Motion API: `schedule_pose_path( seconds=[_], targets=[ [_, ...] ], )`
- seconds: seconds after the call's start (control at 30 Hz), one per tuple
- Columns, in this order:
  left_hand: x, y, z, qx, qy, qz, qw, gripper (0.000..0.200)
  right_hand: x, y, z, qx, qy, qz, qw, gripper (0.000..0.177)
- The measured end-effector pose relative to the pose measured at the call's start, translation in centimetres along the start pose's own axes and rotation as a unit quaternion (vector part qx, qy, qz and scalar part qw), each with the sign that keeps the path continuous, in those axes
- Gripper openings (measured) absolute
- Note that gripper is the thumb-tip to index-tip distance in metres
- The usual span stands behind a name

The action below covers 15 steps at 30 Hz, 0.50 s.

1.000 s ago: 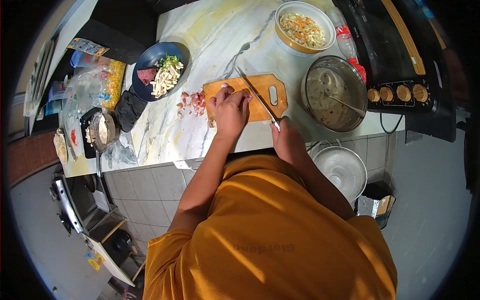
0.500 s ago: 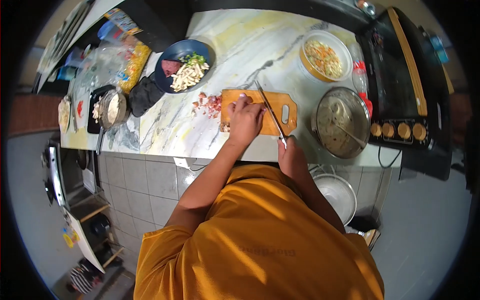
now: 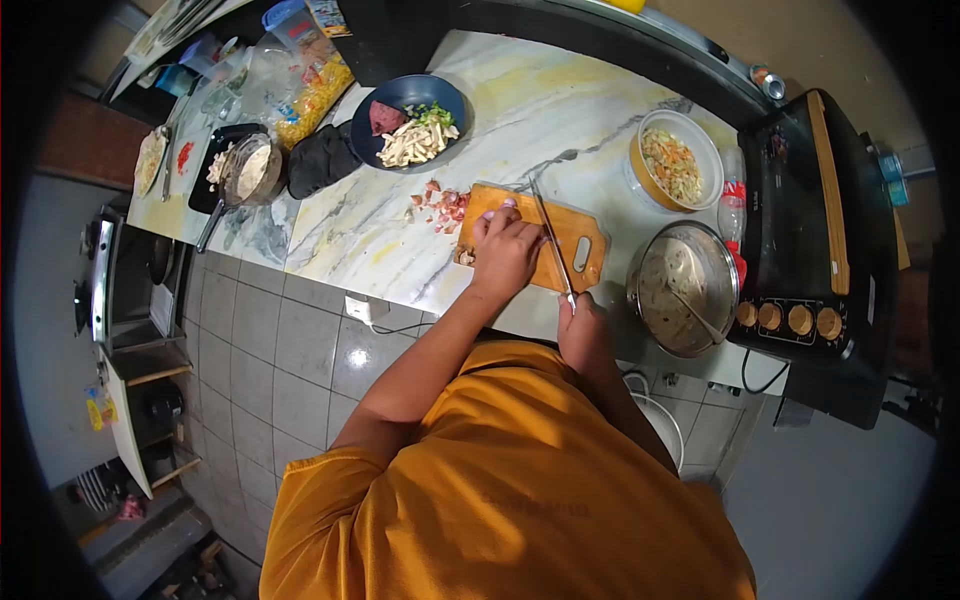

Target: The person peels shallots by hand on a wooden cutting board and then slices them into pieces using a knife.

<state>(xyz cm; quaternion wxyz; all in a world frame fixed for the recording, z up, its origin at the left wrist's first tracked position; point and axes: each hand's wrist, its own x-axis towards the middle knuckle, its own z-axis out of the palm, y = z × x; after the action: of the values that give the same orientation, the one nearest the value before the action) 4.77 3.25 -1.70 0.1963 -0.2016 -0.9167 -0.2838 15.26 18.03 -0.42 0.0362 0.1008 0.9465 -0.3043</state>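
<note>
A wooden cutting board (image 3: 562,213) lies near the counter's front edge. My left hand (image 3: 505,250) rests on it with the fingers bent and pressed down; whatever is under them is hidden. My right hand (image 3: 583,328) is closed around the handle of a knife (image 3: 546,222), whose long blade slants across the board, to the right of my left fingers. Chopped reddish pieces (image 3: 447,208), perhaps shallot or onion, lie on the counter just left of the board. A small pale scrap (image 3: 466,257) sits at the board's lower left corner.
Left stand a dark blue plate (image 3: 362,150) of meat, pale strips and greens, a black cloth (image 3: 322,165) and a saucepan (image 3: 277,175). Right are a tub of shredded vegetables (image 3: 672,165), a steel pot (image 3: 650,325) with a spoon, a bottle (image 3: 732,205) and a toaster oven (image 3: 790,220).
The head view has turned, so the counter appears tilted and shifted. Both hands and the knife keep nearly the same place over the board.
</note>
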Motion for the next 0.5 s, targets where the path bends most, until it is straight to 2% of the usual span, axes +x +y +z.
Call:
schedule_pose_path(
  seconds=[0.07, 0.5],
  targets=[
    [-0.18, -0.06, 0.23, -0.004, 0.017, -0.005, 1.000, 0.008, 0.00, 0.10, 0.00, 0.013, 0.005, 0.000, 1.000, 0.033],
    [-0.08, 0.06, -0.28, 0.006, -0.025, -0.022, 0.999, 0.008, -0.20, -0.14, -0.26, 0.033, 0.009, 0.013, 0.999, 0.032]
  ],
)
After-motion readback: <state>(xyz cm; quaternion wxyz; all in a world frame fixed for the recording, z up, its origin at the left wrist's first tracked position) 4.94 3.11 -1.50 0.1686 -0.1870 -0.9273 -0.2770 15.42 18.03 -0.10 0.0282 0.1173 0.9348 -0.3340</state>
